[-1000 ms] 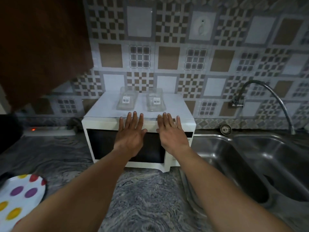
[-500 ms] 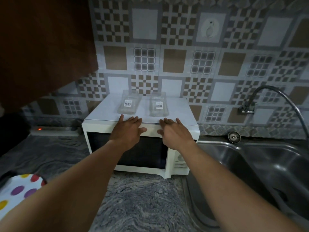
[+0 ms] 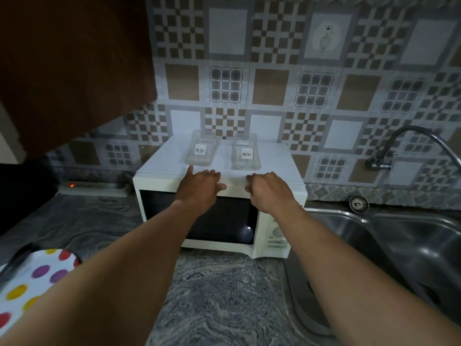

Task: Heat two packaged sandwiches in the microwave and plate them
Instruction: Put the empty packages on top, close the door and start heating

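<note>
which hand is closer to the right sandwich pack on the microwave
Right. The right hand rests on the front edge of the microwave, just short of that pack; the left hand is farther left, short of the other pack.

Honestly all you see of the person is a left hand (image 3: pixel 199 187) and a right hand (image 3: pixel 270 189), both bare, plus bare forearms (image 3: pixel 139 258) filling the lower frame.

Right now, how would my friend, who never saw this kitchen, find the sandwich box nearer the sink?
Look for the white box-shaped microwave beside the steel sink. Two clear plastic sandwich packs with barcode stickers lie flat on its top. Yours is the right-hand pack, on the sink side; its twin, the left-hand pack, lies apart on the far side.
</note>
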{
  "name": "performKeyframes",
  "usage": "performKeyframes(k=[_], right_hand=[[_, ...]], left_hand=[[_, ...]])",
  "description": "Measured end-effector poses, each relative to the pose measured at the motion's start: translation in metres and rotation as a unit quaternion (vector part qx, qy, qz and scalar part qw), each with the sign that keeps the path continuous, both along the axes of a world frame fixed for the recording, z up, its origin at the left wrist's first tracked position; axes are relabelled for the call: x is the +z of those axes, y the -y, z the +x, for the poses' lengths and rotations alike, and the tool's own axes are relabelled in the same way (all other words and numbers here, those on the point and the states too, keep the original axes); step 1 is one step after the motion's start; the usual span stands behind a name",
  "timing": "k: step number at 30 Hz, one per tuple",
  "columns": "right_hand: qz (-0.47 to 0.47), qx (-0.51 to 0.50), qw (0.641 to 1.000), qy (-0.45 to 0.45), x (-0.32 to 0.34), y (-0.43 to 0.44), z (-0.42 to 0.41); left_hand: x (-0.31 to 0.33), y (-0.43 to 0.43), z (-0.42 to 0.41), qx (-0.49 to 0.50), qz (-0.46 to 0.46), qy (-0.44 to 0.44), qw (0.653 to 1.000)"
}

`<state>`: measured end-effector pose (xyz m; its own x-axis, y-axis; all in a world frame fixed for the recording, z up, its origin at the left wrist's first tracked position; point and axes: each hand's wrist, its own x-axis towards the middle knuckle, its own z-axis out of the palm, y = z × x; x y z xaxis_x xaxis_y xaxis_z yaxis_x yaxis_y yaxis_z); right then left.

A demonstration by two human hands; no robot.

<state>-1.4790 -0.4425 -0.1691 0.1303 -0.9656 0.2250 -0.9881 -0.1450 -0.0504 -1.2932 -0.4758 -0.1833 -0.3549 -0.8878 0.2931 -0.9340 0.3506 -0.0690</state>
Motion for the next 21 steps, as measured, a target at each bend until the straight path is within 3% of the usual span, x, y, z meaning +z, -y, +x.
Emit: performKeyframes(k=[7, 12, 16, 21], right_hand=[[-0.002, -0.015, 0.999, -0.029, -0.031, -0.012, 0.000], [-0.049, -0.047, 0.998, 0.012, -0.051, -0.038, -0.006], [-0.070, -0.105, 0.990, 0.059, -0.077, -0.066, -0.009], [-0.064, -0.189, 0.963, 0.181, -0.121, -0.089, -0.020]], left_hand=[[-0.035, -0.016, -0.010, 0.035, -0.019, -0.003, 0.999], [-0.080, -0.045, -0.016, 0.003, -0.094, -0.028, 0.995], [-0.123, -0.075, -0.022, -0.032, -0.053, -0.047, 0.997], [-0.173, -0.098, -0.032, -0.044, 0.032, -0.079, 0.995]])
